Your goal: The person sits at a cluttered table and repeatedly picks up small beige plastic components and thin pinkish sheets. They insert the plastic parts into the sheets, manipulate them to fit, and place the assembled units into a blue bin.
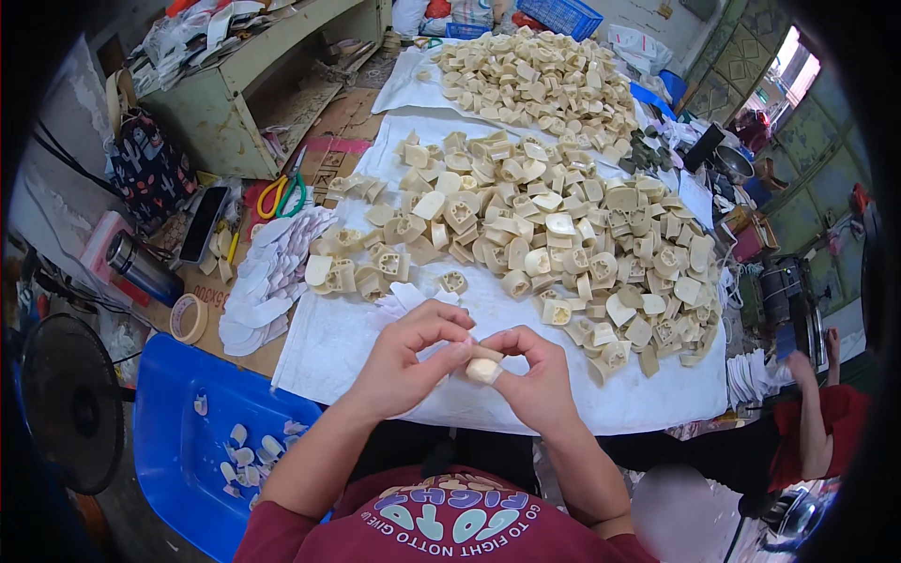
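Near the front edge of the white cloth, both my hands meet over a small cream shoe-heel-like block [483, 371]. My left hand [410, 355] pinches at its upper left side, thumb and forefinger together. From the other side, my right hand [537, 380] grips the block between thumb and fingers. A thin beige strip shows along its top between the fingertips. Just beyond my left hand lie some thin white cut pieces [405, 298]. A single cream block [452, 281] with a hollowed, ribbed face sits close by.
A large heap of cream blocks [563, 225] covers the cloth [375, 328], with another heap [535, 80] behind. White cut pieces [267, 281], scissors [282, 192] and a tape roll [189, 319] lie left. A blue tub [178, 403] holds several covered blocks. Another person's arm [812, 413] is at right.
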The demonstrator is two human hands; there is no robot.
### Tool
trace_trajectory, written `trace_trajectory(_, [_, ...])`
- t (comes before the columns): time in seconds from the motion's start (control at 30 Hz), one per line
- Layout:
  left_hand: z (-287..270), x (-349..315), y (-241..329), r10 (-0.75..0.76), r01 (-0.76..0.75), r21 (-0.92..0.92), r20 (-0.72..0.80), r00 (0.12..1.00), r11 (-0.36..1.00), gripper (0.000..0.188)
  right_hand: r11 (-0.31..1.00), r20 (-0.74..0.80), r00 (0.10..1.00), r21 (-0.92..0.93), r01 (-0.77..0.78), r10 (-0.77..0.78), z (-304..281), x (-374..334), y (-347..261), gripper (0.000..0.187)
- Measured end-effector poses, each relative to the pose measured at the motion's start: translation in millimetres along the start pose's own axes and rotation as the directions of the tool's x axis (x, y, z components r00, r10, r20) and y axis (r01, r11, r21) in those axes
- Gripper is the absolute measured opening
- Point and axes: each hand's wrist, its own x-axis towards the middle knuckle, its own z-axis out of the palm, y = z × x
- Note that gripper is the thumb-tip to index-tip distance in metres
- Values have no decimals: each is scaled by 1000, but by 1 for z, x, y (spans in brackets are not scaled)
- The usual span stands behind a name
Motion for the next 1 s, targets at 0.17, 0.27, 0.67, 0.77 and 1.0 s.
trace_trajectory(0.17, [8,-3,6,234,-206,344,-42,971,916,7,990,35,998,-124,63,-59,-2,2,-6,16])
trace_trajectory(0.27, [15,-16,12,49,-56,-83,-83,995,995,12,946,81,973,-233,227,-214,-13,4,-19,19])
trace_trajectory(0.67, [10,-27,16,484,-483,53,-3,875,874,27,692,57,997,717,-78,53,-8,-23,-5,46])
trace_trajectory(0.77, [10,-26,24,542,-541,236,67,838,807,29,678,69,997,732,-63,18,-15,-25,-14,17])
trace_trajectory(1.0, [21,-18,15,521,-478,434,22,853,764,32,889,1,1000,457,-20,22,-8,-29,-26,24])
